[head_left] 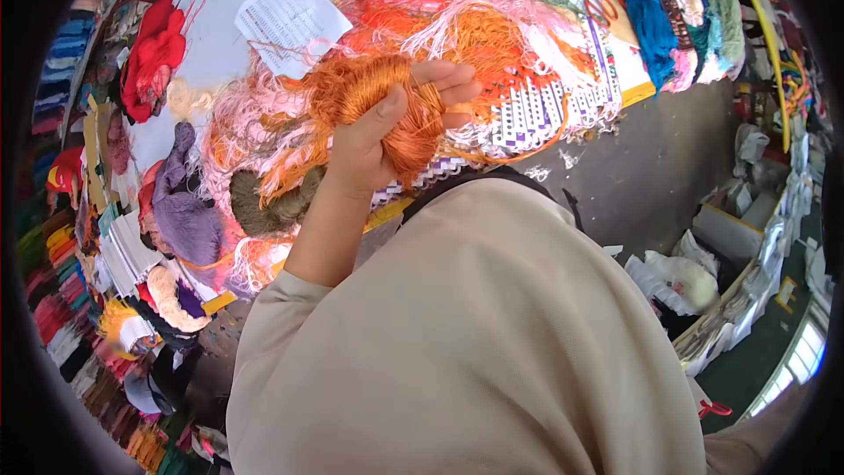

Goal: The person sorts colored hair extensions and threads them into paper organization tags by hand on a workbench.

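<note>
My left hand [367,142] is wrapped round a shiny orange skein of thread [418,136], thumb on the near side and fingertips showing past its right edge. The skein is above the table's near edge, and more orange strands spread behind it. Under and around it lie tangled pink and orange threads [440,26] on white cards with dark marks and purple parts [538,114]. A sleeve shows at the lower right, but my right hand is out of view.
Scissors [600,7] and a written sheet [290,25] lie on the table. Red [151,62], purple [186,220], olive [255,204] and blue skeins [649,25] surround the tangle. Stacked coloured thread lines the left side; white plastic bags [677,277] sit at right.
</note>
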Motion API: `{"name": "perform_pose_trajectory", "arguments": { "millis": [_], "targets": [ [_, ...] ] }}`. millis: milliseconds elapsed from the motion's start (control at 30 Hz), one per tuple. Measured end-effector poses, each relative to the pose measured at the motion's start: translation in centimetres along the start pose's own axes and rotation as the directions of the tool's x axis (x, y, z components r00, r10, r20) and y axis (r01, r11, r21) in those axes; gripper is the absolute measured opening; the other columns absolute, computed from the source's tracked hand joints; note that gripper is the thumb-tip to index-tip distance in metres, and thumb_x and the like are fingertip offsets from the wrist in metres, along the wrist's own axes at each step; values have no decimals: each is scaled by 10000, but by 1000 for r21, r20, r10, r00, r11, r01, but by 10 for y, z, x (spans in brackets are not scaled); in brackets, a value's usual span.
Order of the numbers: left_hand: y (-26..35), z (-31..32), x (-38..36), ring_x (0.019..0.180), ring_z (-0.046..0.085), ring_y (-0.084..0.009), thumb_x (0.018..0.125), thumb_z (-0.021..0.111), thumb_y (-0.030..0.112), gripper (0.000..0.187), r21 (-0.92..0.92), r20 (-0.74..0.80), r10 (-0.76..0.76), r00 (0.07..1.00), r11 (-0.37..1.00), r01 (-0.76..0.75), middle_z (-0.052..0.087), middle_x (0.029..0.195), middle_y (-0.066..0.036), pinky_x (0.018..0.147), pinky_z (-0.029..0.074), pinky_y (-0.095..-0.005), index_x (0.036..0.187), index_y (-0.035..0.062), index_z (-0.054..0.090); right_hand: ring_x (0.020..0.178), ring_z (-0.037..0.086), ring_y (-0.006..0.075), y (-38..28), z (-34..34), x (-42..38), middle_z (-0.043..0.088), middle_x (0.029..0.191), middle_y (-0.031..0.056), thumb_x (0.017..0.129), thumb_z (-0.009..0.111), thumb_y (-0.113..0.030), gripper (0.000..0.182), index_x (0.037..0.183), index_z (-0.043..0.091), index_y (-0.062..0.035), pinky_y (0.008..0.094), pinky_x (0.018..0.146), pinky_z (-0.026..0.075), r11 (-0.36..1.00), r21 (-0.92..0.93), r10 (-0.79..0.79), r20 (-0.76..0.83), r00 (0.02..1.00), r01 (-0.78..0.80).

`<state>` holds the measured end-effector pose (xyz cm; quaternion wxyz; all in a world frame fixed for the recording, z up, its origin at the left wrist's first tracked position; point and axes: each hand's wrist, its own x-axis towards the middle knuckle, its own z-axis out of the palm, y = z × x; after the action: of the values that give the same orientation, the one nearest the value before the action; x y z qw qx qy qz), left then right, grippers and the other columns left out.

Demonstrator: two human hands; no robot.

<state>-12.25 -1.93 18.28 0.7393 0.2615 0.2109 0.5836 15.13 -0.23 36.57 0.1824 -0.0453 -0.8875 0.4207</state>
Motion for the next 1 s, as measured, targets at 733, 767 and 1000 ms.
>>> {"name": "perform_pose_trajectory", "arguments": {
  "millis": [733,767,1000],
  "targets": [
    [-28,10,5,1398,378,-250,1070,353,280,487,-87,46,0,999,996,4,386,1517,-162,1170,272,-401,1417,-53,431,833,491,72,147,109,35,550,982,-24,893,696,-47,62,944,664,-35,234,738,413,736,575,647,-441,621,-358],
    [-30,7,4,1398,378,-250,1070,353,280,487,-85,42,2,999,996,2,386,1517,-162,1170,272,-401,1417,-53,431,839,496,76,146,109,36,552,983,-19,890,699,-46,70,947,660,-33,237,745,417,699,657,658,-437,613,-282],
    [-33,17,3,1363,423,-244,1073,353,267,470,58,-22,21,1000,998,-19,436,1480,-164,1152,311,-392,1388,-64,463,756,522,59,150,120,35,584,871,-30,923,680,-98,26,932,671,-76,218,650,423,837,402,545,-547,636,-371]
  ]
}}
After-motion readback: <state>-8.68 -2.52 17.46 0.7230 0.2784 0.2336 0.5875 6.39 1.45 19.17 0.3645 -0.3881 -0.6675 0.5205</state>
